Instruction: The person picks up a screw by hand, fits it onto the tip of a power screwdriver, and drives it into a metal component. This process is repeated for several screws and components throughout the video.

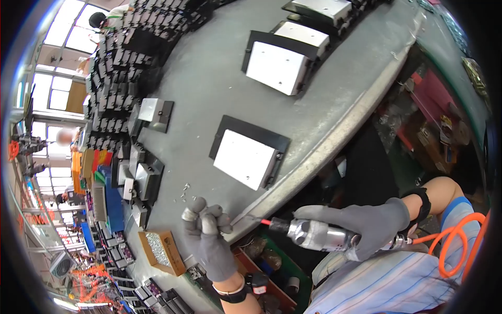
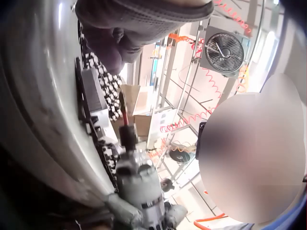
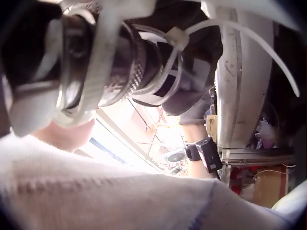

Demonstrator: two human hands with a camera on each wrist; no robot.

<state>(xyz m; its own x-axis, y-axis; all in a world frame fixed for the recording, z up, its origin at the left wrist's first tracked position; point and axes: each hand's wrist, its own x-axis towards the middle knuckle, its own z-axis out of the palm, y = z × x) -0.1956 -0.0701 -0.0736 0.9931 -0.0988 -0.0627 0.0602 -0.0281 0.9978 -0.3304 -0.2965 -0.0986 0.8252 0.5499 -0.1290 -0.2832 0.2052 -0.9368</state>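
Note:
My gloved left hand [image 1: 212, 243] is at the table's front edge with its fingers curled; nothing shows between them. The same glove [image 2: 129, 33] fills the top of the left wrist view. My gloved right hand [image 1: 374, 225] grips a silver air screwdriver [image 1: 319, 235], whose red-and-dark bit points at the left fingers. In the left wrist view the screwdriver [image 2: 139, 179] stands bit up, below the left hand. A white-topped black unit [image 1: 246, 157] lies on the table beyond both hands. Loose screws [image 1: 184, 192] lie just past the left fingertips.
A cardboard box of screws [image 1: 161, 252] stands left of the left hand. More white-topped units [image 1: 277, 65] lie farther along the table [image 1: 198, 94]. Stacked black units [image 1: 120, 73] fill its far side. An orange air hose [image 1: 444, 251] loops at the right, over the lap.

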